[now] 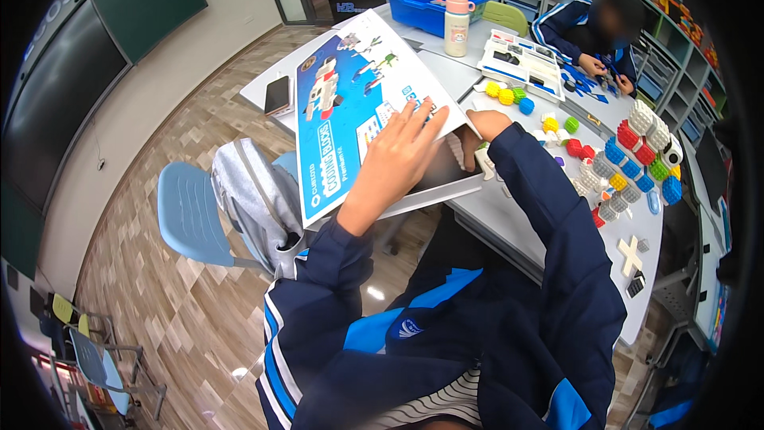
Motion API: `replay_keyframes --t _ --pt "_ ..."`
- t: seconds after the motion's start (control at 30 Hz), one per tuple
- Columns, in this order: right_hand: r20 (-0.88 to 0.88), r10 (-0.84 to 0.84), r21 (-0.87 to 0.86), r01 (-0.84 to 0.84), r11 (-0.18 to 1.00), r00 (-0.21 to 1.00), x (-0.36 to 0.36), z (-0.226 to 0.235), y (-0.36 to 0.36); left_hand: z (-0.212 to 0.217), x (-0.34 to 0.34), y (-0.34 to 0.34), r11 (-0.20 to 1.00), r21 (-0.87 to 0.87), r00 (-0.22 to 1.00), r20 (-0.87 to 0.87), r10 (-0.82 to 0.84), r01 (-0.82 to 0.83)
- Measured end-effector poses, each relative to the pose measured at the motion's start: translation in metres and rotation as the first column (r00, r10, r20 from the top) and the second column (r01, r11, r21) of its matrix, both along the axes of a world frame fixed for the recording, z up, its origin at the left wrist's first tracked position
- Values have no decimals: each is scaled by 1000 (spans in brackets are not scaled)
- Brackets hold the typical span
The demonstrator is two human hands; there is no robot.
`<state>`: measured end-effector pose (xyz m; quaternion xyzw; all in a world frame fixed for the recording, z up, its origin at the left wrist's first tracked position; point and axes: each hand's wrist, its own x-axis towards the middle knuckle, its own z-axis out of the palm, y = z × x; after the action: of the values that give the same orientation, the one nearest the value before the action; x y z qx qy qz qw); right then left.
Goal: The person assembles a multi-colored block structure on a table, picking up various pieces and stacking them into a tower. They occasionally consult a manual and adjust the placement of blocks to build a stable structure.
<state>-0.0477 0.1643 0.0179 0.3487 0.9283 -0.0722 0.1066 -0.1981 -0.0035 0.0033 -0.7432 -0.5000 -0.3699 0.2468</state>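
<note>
A large white and blue building-block box (318, 155) is tilted up in front of me over the near left table edge, its printed lid facing up. My left hand (402, 147) lies on the lid with its fingers stretched out. At the box's right side, my right hand (484, 129) is bent around the lid's edge, its fingers partly hidden in the dark gap under the lid. Part of the lower tray (434, 195) shows below that gap; what it contains cannot be made out.
On the right stands a model of colourful knobbly blocks (637, 155), with loose blocks (505, 95) nearby. A sorting tray (521, 64), bottle (456, 25), blue bin (418, 6) and phone (278, 95) are on the tables. Across sits another person (593, 28). A backpack (255, 199) rests on a chair (191, 215).
</note>
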Motion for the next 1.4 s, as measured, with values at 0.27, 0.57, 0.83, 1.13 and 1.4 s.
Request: replay_keyframes --t 0.27,0.57,0.83,1.13,1.4 --pt "-69 182 -129 -190 973 981 -3 -20 23 -11 3 5 999 -45 999 -41 -32 30" --pt "-60 225 -167 -232 958 973 -7 -37 33 3 -29 -18 935 -282 962 223 -157 218" --pt "47 86 -244 -72 967 995 -8 -41 39 -6 -280 37 612 -388 593 184 784 -689" --pt "-135 350 -213 -372 903 927 -4 -46 38 -104 -398 158 511 -673 351 374 859 -534" --pt "-122 2 -390 -49 920 993 0 -26 20 -129 -447 232 694 -553 336 615 714 -461"
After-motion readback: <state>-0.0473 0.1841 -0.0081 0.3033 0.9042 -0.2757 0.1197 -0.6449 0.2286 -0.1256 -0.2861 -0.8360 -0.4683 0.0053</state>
